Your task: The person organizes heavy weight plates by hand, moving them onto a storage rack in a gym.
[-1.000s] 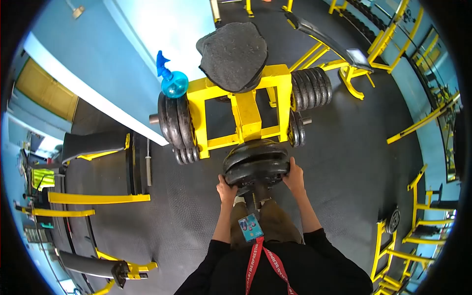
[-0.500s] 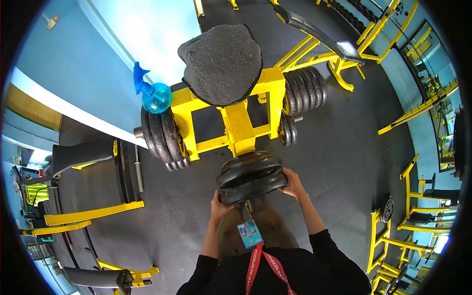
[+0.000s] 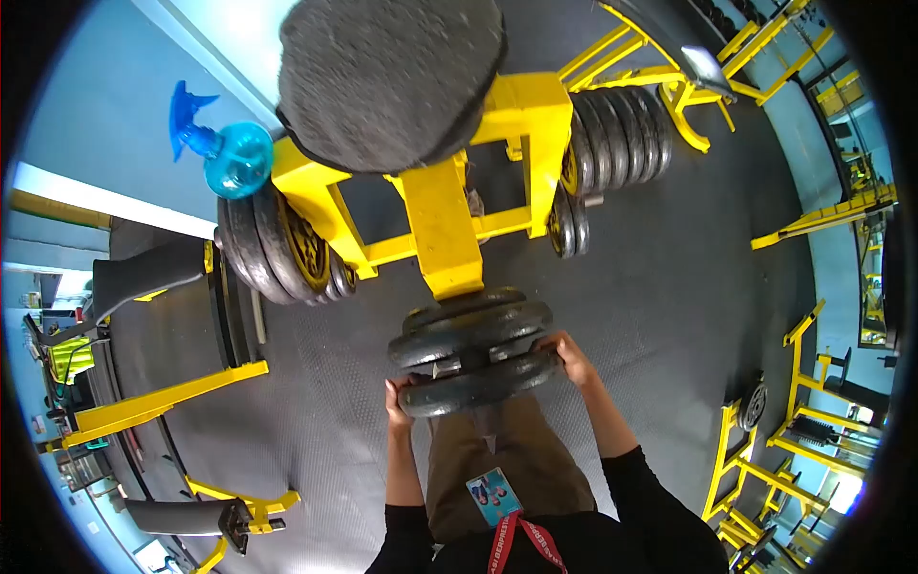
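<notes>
My left hand [image 3: 399,400] grips the left rim of a black weight plate [image 3: 483,387]. My right hand [image 3: 566,358] has its fingers around the same plate's right rim. The plate stands upright in front of my legs, and a metal peg end [image 3: 489,421] shows below it on my side. Beyond a gap sit further black plates [image 3: 473,332], close to the foot of a yellow weight rack [image 3: 445,234]. Part of the bar between the plates is visible in that gap.
On the rack lie a grey cloth-like pad [image 3: 387,81] and a blue spray bottle [image 3: 239,158]. More plates hang on its left side [image 3: 273,244] and right side [image 3: 622,139]. Yellow-framed benches [image 3: 172,397] stand left, other gym frames [image 3: 736,469] right.
The gap between the held plate and the plates behind it has widened, with the held plate drawn towards me. My view has shifted closer to the rack.
</notes>
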Action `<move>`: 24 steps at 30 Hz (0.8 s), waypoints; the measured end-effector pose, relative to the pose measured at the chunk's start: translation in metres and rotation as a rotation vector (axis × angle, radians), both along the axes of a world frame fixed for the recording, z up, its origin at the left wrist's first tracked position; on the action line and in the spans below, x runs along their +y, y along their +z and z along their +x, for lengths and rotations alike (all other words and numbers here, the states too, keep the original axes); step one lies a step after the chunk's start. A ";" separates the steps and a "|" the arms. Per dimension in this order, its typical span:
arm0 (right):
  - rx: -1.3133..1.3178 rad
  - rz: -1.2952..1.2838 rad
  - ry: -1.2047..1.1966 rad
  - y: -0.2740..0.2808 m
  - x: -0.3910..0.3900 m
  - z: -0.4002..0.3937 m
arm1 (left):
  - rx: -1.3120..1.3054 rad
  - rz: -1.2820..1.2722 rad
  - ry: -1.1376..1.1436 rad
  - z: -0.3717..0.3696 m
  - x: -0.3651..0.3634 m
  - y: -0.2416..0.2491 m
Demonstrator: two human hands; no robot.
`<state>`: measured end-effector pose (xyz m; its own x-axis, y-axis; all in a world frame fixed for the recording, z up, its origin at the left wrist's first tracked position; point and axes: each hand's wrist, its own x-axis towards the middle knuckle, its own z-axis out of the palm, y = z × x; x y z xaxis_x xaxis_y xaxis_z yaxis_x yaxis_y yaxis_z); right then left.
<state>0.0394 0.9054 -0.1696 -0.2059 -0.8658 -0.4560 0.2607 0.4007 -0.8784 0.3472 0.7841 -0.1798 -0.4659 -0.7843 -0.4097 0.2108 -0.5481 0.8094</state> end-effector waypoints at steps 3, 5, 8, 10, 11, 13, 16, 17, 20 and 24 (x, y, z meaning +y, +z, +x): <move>-0.071 -0.107 -0.096 0.024 -0.016 0.013 | -0.012 0.040 0.133 -0.010 0.002 0.026; 0.054 0.050 -0.407 0.028 -0.016 0.026 | 0.094 0.135 0.209 0.001 0.007 0.010; 0.034 0.111 -0.572 0.081 -0.014 0.039 | 0.100 0.242 0.314 -0.029 0.003 0.046; -0.004 0.115 -0.546 0.088 0.001 0.043 | 0.084 0.215 0.256 -0.020 0.013 0.044; -0.087 0.055 -0.482 0.088 0.017 0.047 | 0.059 0.212 0.242 -0.006 0.024 0.042; -0.166 -0.005 -0.446 0.087 0.054 0.060 | 0.049 0.209 0.107 0.012 0.044 0.045; -0.196 -0.063 -0.579 0.082 0.107 0.096 | 0.084 0.191 -0.139 0.032 0.065 0.062; -0.189 -0.071 -0.645 0.078 0.126 0.111 | 0.072 0.199 -0.173 0.044 0.070 0.055; -0.215 -0.011 -0.832 0.057 0.179 0.154 | 0.272 0.115 -0.349 0.064 0.093 0.037; -0.342 0.223 -1.152 0.023 0.224 0.201 | -0.565 -0.567 -0.617 0.094 0.125 0.008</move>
<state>0.2405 1.1295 -0.1465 -0.6412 -0.1520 -0.7521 0.7666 -0.0844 -0.6365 0.4409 0.9094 -0.1715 -0.7090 -0.6193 -0.3372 -0.4743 0.0651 0.8779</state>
